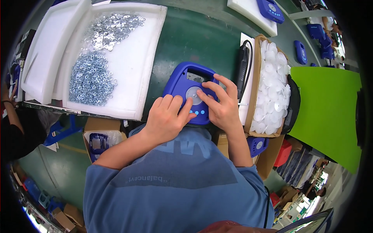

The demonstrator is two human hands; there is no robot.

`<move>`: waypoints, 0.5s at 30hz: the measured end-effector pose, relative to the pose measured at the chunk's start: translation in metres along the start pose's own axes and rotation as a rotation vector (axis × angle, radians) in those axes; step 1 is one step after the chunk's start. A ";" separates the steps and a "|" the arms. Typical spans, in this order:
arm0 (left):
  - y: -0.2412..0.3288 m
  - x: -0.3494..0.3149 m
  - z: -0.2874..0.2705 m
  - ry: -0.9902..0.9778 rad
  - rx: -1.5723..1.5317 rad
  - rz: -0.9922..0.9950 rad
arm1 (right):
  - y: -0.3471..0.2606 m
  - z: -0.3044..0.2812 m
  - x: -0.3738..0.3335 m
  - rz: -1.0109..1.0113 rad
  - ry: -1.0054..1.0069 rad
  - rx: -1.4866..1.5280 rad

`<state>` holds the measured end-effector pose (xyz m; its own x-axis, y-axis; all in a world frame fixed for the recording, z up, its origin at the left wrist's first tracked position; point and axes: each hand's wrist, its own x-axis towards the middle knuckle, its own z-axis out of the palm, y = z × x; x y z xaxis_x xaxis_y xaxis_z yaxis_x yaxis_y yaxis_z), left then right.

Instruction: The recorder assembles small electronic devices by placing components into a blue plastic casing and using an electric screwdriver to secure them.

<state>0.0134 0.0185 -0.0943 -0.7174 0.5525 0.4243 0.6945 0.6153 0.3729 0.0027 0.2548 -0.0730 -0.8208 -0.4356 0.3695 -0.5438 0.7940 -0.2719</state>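
Workpiece: blue plastic housing (189,90) with a handle cut-out, flat on the green tabletop (194,39), long axis pointing away from the person.
Disc: translucent round cap (192,94) at the housing's centre.
Right hand (220,104): grip spread, fingertips pressing the disc.
Left hand (166,118): loosely curled, steadying the near edge.
Right of housing: cardboard box of white caps (271,87), black power tool (243,66).
Left: foam tray of metal washers (97,58).

A long green workbench (186,35) stands over a green floor (66,171).
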 end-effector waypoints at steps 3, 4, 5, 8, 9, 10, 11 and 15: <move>-0.002 0.003 0.000 0.005 0.009 0.017 | 0.003 0.002 0.005 -0.011 -0.006 -0.004; -0.002 0.003 -0.001 0.017 0.019 0.026 | 0.003 0.002 0.006 -0.022 -0.004 0.001; -0.001 0.003 -0.002 0.013 0.019 0.023 | 0.003 0.001 0.006 -0.021 -0.006 0.005; -0.001 0.004 -0.006 -0.012 0.032 -0.003 | 0.004 -0.008 0.019 -0.093 -0.007 -0.019; 0.001 0.004 -0.005 -0.020 0.009 0.004 | 0.006 -0.019 0.027 -0.088 -0.072 0.007; -0.002 0.005 -0.006 -0.029 -0.010 0.019 | 0.005 -0.023 0.040 -0.081 -0.129 0.032; 0.000 0.005 -0.006 -0.043 -0.019 0.006 | 0.007 -0.018 0.058 -0.091 -0.031 0.084; 0.001 0.001 -0.003 0.007 -0.005 0.004 | 0.013 0.041 0.167 -0.059 -0.004 0.308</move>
<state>0.0135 0.0179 -0.0916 -0.7144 0.5509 0.4314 0.6975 0.6107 0.3750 -0.1486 0.1747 -0.0509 -0.7866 -0.4795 0.3890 -0.6174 0.6014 -0.5071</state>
